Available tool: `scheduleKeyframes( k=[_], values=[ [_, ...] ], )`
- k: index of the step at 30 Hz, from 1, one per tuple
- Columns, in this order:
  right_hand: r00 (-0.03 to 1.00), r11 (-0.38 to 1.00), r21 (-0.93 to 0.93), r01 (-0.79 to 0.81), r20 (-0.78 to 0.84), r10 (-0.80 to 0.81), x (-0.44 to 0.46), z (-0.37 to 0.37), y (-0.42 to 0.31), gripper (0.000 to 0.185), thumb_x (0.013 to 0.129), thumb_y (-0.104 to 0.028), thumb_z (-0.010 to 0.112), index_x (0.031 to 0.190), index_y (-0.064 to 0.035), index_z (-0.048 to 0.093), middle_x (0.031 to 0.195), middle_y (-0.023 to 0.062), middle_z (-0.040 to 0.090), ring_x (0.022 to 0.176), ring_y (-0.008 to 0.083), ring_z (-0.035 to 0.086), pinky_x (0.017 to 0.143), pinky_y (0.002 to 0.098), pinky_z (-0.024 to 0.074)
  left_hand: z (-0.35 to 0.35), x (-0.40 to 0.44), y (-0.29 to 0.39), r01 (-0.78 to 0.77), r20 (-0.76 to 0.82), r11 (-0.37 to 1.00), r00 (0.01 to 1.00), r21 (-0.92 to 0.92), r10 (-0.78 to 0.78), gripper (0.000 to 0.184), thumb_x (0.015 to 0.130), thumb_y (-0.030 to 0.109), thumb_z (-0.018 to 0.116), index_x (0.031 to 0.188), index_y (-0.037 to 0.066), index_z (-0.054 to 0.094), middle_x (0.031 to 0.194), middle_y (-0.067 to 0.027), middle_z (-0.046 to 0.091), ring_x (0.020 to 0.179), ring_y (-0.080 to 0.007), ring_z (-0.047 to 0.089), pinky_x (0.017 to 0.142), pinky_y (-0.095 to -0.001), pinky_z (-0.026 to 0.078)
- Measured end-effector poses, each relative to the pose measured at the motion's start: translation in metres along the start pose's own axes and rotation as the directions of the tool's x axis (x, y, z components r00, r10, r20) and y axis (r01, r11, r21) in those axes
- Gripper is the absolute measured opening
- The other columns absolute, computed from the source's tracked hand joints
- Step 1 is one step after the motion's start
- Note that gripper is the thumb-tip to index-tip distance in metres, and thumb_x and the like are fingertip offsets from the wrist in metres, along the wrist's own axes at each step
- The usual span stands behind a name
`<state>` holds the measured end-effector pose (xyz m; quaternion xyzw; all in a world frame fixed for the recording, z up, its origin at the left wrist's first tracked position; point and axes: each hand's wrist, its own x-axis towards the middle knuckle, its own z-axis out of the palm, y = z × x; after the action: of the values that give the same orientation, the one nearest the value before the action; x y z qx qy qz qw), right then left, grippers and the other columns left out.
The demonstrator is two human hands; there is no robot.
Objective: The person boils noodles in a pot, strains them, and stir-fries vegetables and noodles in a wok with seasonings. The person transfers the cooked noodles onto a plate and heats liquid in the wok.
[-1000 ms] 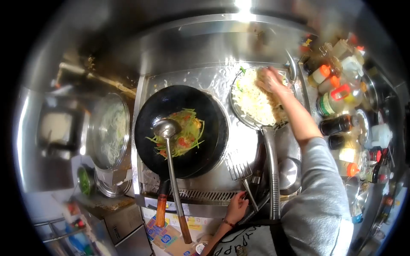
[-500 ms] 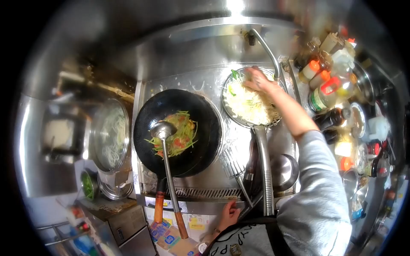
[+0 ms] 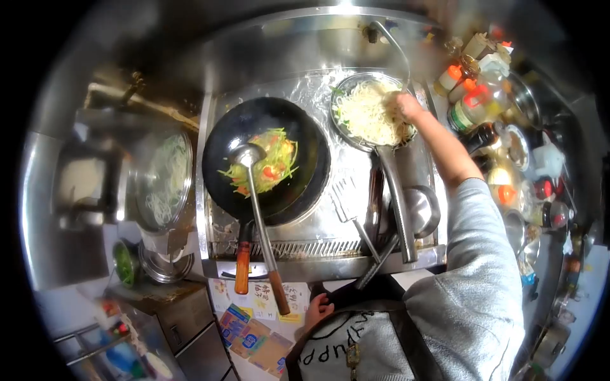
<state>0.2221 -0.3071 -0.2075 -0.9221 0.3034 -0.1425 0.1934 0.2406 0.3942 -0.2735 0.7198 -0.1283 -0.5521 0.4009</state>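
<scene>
My right hand is closed at the right side of a heap of pale noodles. Its fingertips are against the noodles, and whatever they grip is hidden. The noodles, with a few green bits, fill a round, long-handled metal strainer on the stove. Low in front of my body, my left hand hangs with loosely bent fingers, holding nothing. Left of the strainer sits a black wok with green shreds and red pieces inside. A ladle rests in the wok, its wooden grip over the front edge.
A slotted spatula lies between wok and strainer. A metal faucet arches behind the strainer. Sauce bottles crowd the right side. At left are a steel pot of noodles in water and a green bowl.
My right hand has moved from the top of the noodles to their right side, and its fingers have closed. My left hand stays low near my body. The view has shifted.
</scene>
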Motion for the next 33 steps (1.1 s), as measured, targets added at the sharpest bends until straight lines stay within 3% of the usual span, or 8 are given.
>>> scheduleKeyframes(
  k=[2, 4, 9, 15, 19, 26, 29, 33],
  values=[
    [0.885, 0.909, -0.323, 0.263, -0.295, -0.361, -0.012, -0.006, -0.007, 0.025, 0.073, -0.009, 0.049, 0.09, -0.0087, 0.068, 0.091, 0.0161, 0.066, 0.088, 0.0341, 0.062, 0.078, 0.0389, 0.049, -0.028, -0.004, -0.014, -0.036, 0.008, 0.988, 0.999, 0.149, 0.035, 0.057, 0.082, 0.03, 0.069, 0.126, 0.002, 0.045, 0.106, -0.0112, 0.059, 0.078, -0.0128, 0.061, 0.071, -0.0265, 0.05],
    [0.943, 0.862, -0.42, -0.284, 0.042, 0.332, -0.021, -0.043, -0.075, 0.032, 0.07, -0.005, 0.052, 0.099, -0.0077, 0.066, 0.099, 0.0191, 0.064, 0.094, 0.0354, 0.06, 0.081, 0.0387, 0.0483, -0.062, -0.009, -0.04, -0.128, 0.108, 0.983, 0.984, -0.13, 0.143, 0.054, 0.082, 0.029, 0.069, 0.124, 0.001, 0.048, 0.099, -0.0094, 0.061, 0.076, -0.0145, 0.062, 0.069, -0.0275, 0.051],
    [0.927, 0.996, -0.078, 0.05, -0.368, -0.075, -0.138, -0.029, -0.263, 0.034, 0.07, 0.007, 0.052, 0.1, -0.0051, 0.065, 0.094, 0.0226, 0.063, 0.086, 0.0383, 0.062, 0.073, 0.0414, 0.0506, -0.168, -0.049, -0.029, -0.001, -0.045, 0.993, 0.999, -0.121, -0.004, 0.032, 0.09, 0.026, 0.059, 0.111, 0.003, 0.056, 0.092, -0.0075, 0.063, 0.076, -0.0168, 0.063, 0.065, -0.0297, 0.053],
    [0.786, 0.639, 0.497, -0.587, 0.537, 0.305, -0.269, 0.084, -0.51, 0.069, 0.081, -0.014, 0.064, 0.14, -0.0034, 0.03, 0.106, 0.0189, 0.059, 0.096, 0.0266, 0.059, 0.082, 0.0354, 0.0491, -0.225, -0.019, 0.121, -0.04, 0.106, 0.703, 0.981, -0.71, 0.162, 0.036, 0.097, 0.03, 0.043, 0.114, -0.001, 0.051, 0.102, -0.0134, 0.062, 0.092, -0.023, 0.061, 0.08, -0.036, 0.051],
    [0.673, 0.35, 0.592, -0.726, 0.508, 0.537, -0.255, 0.044, -0.522, 0.05, 0.088, -0.008, 0.051, 0.135, -0.0019, 0.035, 0.079, 0.0098, 0.056, 0.053, 0.0118, 0.05, 0.042, 0.0279, 0.0416, -0.213, 0.016, 0.145, 0.141, 0.354, 0.649, 0.911, -0.748, 0.209, 0.029, 0.096, 0.027, 0.047, 0.109, 0.002, 0.055, 0.081, -0.009, 0.059, 0.066, -0.017, 0.055, 0.058, -0.0301, 0.046],
    [0.583, 0.441, 0.385, -0.811, 0.595, 0.553, -0.251, 0.021, -0.513, 0.04, 0.091, -0.021, 0.05, 0.127, -0.0031, 0.044, 0.067, 0.0095, 0.054, 0.051, 0.0164, 0.05, 0.046, 0.0336, 0.0446, -0.203, 0.044, 0.159, 0.394, 0.542, 0.466, 0.805, -0.792, 0.241, 0.019, 0.09, 0.015, 0.053, 0.106, 0.006, 0.049, 0.081, -0.0015, 0.051, 0.058, -0.0075, 0.043, 0.05, -0.0188, 0.037],
    [0.958, 0.951, 0.274, -0.141, 0.281, 0.061, -0.304, 0.037, -0.464, 0.04, 0.085, -0.007, 0.052, 0.124, -0.0007, 0.044, 0.076, 0.0201, 0.058, 0.069, 0.0283, 0.058, 0.067, 0.0404, 0.0476, -0.206, 0.034, 0.152, 0.231, 0.445, 0.611, 0.867, -0.757, 0.224, 0.012, 0.085, 0.005, 0.056, 0.096, 0.005, 0.05, 0.072, -0.0032, 0.049, 0.056, -0.0095, 0.044, 0.047, -0.0226, 0.036],
    [0.835, 0.924, 0.149, -0.352, 0.495, 0.238, -0.348, -0.086, -0.469, 0.043, 0.085, -0.004, 0.057, 0.127, 0.001, 0.046, 0.09, 0.0177, 0.063, 0.084, 0.0241, 0.063, 0.079, 0.0328, 0.0505, -0.243, -0.063, 0.169, 0.217, 0.461, 0.659, 0.859, -0.721, 0.222, 0.013, 0.085, 0.003, 0.053, 0.096, 0.007, 0.048, 0.068, -0.0024, 0.046, 0.051, -0.0095, 0.043, 0.043, -0.0235, 0.034]
  ],
)
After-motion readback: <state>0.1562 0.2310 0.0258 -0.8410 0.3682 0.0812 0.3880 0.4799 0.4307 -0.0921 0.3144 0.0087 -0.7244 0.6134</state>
